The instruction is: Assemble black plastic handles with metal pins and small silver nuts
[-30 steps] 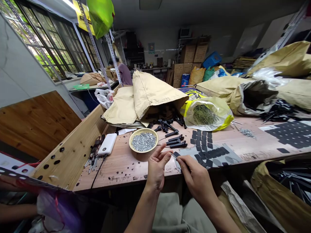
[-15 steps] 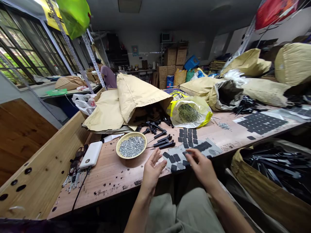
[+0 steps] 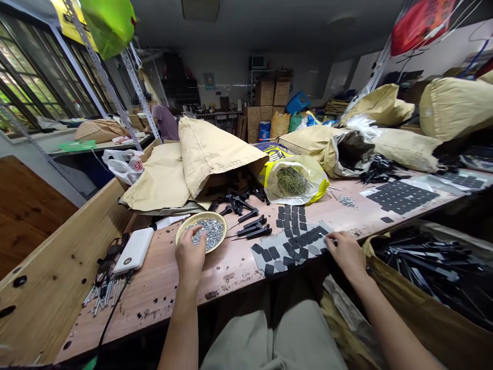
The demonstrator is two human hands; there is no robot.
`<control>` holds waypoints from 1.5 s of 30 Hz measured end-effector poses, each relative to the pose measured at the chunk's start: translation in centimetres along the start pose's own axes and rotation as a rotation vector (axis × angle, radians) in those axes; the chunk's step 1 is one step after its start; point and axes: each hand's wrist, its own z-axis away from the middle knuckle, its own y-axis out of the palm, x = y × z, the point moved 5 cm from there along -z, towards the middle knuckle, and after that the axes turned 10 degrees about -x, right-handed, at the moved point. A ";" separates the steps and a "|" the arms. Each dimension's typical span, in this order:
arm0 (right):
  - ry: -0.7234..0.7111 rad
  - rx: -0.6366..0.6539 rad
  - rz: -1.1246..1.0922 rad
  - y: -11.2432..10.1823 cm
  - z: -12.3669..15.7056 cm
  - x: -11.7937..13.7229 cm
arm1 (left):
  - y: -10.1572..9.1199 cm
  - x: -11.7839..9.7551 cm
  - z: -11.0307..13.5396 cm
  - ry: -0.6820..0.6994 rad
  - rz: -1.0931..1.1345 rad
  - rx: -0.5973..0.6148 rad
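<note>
Metal bits (image 3: 211, 231) lie plentifully in a bowl (image 3: 192, 218) on the worktop (image 3: 215, 270). Curled over them, the left hand (image 3: 190, 249) has its fingertips at the pile; whether it grips any, I cannot tell. The right hand (image 3: 344, 249), fingers bent together, is at the grey sheet's (image 3: 257, 260) right end, its grip unclear. Black pads (image 3: 272, 252) lie loose on that sheet, so much seems left; how many pieces are finished is not clear.

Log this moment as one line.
left hand: at bowl of metal bits | right hand: by grey sheet with black pads | grips: unclear
</note>
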 end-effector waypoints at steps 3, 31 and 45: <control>-0.160 0.261 -0.191 1.2 0.0 1.0 | 1.2 0.6 -1.6 0.069 -0.376 0.196; 0.350 0.086 -0.336 -6.6 6.2 -4.5 | 3.5 0.4 -3.1 0.025 -0.567 0.329; -0.080 0.151 -0.218 0.9 2.0 2.2 | 0.2 1.0 -2.9 0.002 -0.382 0.129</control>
